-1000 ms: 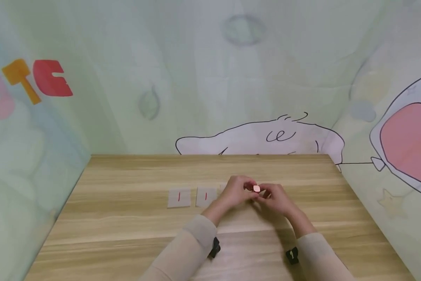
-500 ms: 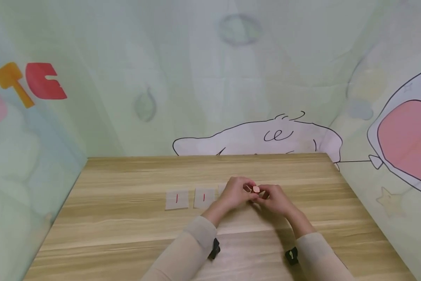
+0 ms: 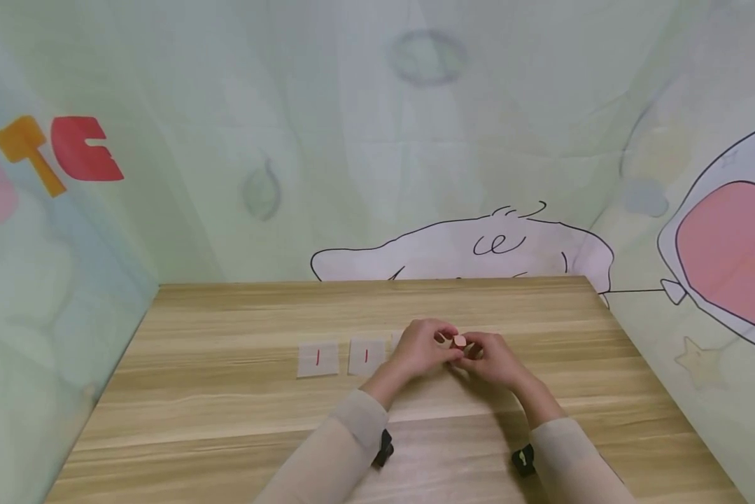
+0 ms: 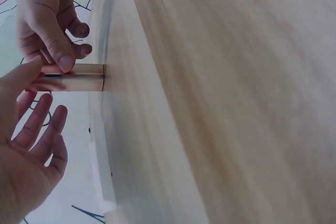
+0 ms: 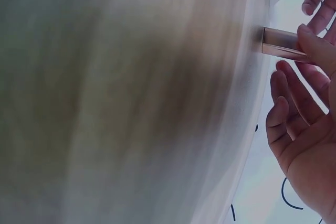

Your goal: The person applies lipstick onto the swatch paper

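A rose-gold lipstick tube (image 3: 459,341) with a pale pink square top stands upright right of centre on the table. Its metallic lower end (image 4: 86,80) meets the wood in both wrist views. My left hand (image 3: 418,350) pinches it from the left between thumb and fingers. From the opposite side my right hand (image 3: 493,358) holds it as well, thumb on the tube in the right wrist view, where the tube (image 5: 283,41) shows below the fingertips. The other fingers of both hands are spread loosely beside it. The upper part of the tube is partly hidden by fingers.
Left of my hands lie two pale paper squares (image 3: 317,358) (image 3: 367,356), each with a red stroke. A third paper (image 3: 396,339) is mostly hidden behind my left hand. The wooden table (image 3: 213,406) ends at a printed cloth backdrop (image 3: 327,154). Black camera mounts (image 3: 523,460) sit at both wrists.
The head view has shifted slightly. Both hands keep their hold on the lipstick tube in nearly the same place, and the papers lie as before.
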`<state>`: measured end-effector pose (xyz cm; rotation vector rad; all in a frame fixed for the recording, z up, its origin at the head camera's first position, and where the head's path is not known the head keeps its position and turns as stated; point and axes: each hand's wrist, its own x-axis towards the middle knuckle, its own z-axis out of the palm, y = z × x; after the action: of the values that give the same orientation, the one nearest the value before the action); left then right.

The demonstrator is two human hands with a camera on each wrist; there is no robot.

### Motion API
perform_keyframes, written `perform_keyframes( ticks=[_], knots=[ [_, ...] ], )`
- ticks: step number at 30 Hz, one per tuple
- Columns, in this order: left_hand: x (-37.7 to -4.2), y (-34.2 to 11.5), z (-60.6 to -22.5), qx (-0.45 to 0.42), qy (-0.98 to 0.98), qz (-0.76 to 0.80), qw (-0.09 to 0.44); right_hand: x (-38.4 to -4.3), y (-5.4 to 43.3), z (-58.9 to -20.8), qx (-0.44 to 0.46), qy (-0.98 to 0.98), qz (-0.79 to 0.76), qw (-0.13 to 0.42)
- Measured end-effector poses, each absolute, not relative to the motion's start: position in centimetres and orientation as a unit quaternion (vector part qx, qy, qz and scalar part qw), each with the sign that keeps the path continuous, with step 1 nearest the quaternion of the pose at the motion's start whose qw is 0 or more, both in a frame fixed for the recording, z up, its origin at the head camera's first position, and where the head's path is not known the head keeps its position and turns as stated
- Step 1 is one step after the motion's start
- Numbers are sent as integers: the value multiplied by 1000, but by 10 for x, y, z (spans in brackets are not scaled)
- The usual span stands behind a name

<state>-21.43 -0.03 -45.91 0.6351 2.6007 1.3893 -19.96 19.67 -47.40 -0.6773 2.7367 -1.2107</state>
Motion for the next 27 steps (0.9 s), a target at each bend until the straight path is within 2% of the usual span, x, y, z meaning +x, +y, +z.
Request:
perform_keyframes(
  ticks=[8,27],
  knots=[
    [-208,-19,-447,209,882,420,50,-198,192,-470,-219,890,-400,-23],
    [-192,-78,-416,208,923,323,0,-191,179,-443,-231,888,-391,-64]
  ],
)
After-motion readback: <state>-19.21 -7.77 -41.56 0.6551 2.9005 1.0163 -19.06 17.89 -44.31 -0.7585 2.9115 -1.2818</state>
